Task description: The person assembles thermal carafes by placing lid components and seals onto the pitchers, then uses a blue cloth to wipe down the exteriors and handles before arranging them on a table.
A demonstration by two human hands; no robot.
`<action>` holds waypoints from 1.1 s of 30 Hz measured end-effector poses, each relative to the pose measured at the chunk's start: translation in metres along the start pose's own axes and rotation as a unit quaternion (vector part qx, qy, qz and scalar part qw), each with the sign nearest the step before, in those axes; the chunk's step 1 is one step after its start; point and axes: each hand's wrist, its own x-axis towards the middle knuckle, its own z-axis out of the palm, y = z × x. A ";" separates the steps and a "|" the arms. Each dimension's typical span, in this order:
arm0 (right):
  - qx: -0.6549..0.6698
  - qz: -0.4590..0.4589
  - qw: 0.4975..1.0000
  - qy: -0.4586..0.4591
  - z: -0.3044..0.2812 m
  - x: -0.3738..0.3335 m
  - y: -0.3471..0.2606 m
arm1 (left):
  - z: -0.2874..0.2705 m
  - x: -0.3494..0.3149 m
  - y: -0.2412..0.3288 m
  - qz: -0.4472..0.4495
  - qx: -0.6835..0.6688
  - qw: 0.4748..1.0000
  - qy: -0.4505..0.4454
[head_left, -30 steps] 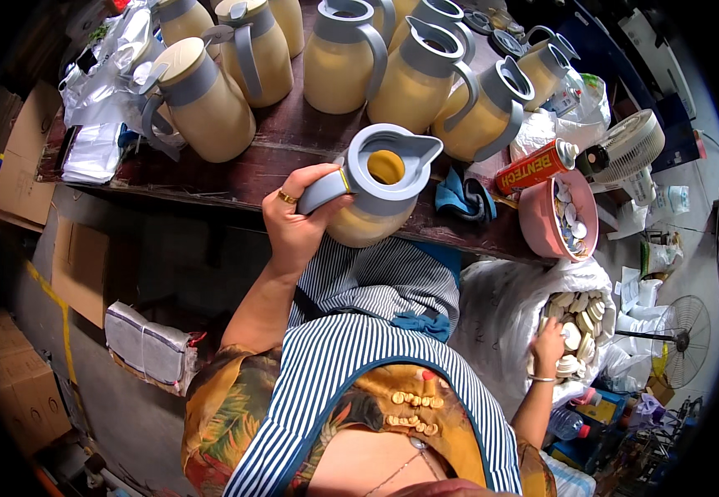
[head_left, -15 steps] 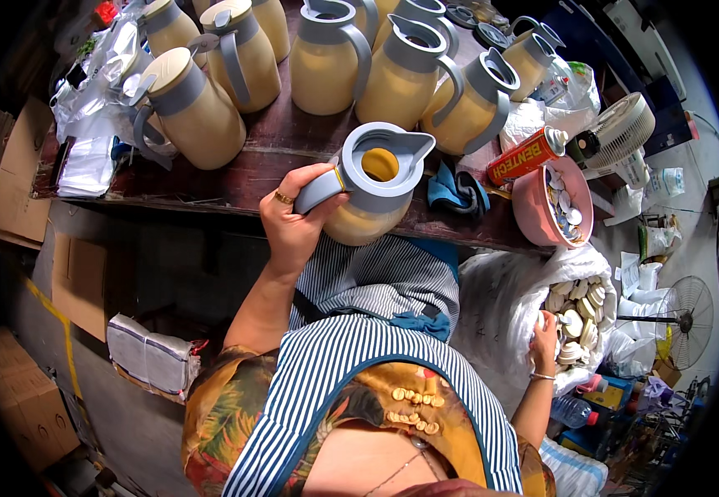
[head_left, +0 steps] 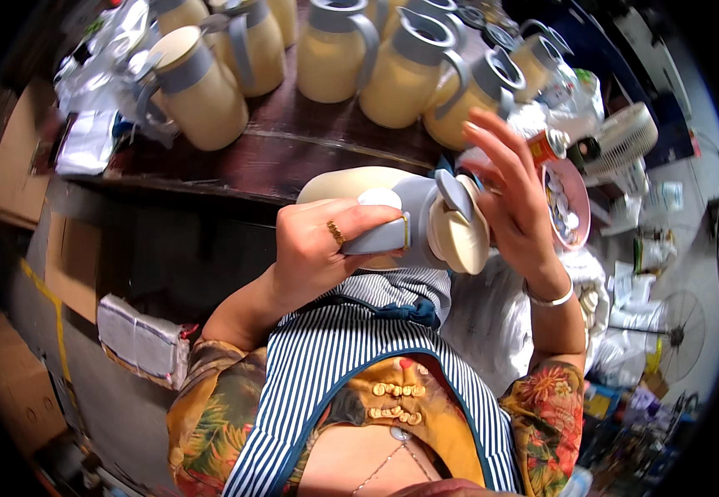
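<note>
A cream vacuum jug with a grey collar lies tipped on its side in front of me, its mouth towards the right. My left hand is closed around its grey handle. At the mouth sits a cream lid with a grey spout beside it; whether it is fully seated I cannot tell. Just beyond the lid is my right hand, fingers stretched and apart, palm close to it. A small white round patch shows on the jug above my left fingers.
Several cream jugs stand along the far part of the dark table. To the right are a pink bowl of small discs, a red can and a small fan. Below is a white sack; cardboard boxes stand left.
The jug has gone from upright to tipped sideways, and a lid is now at its mouth. My right hand has come up from the sack of lids to the jug's mouth.
</note>
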 end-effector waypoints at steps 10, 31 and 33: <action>-0.112 -0.344 0.925 -0.116 0.018 0.019 0.023 | -0.019 0.037 0.010 -0.061 -0.106 0.992 0.023; -0.193 -0.356 0.852 -0.333 0.021 0.017 -0.017 | -0.058 0.022 -0.035 -0.135 -0.211 0.958 -0.140; -0.182 -0.405 0.821 -0.359 0.025 0.023 -0.023 | -0.052 0.008 -0.034 -0.166 -0.209 0.958 -0.107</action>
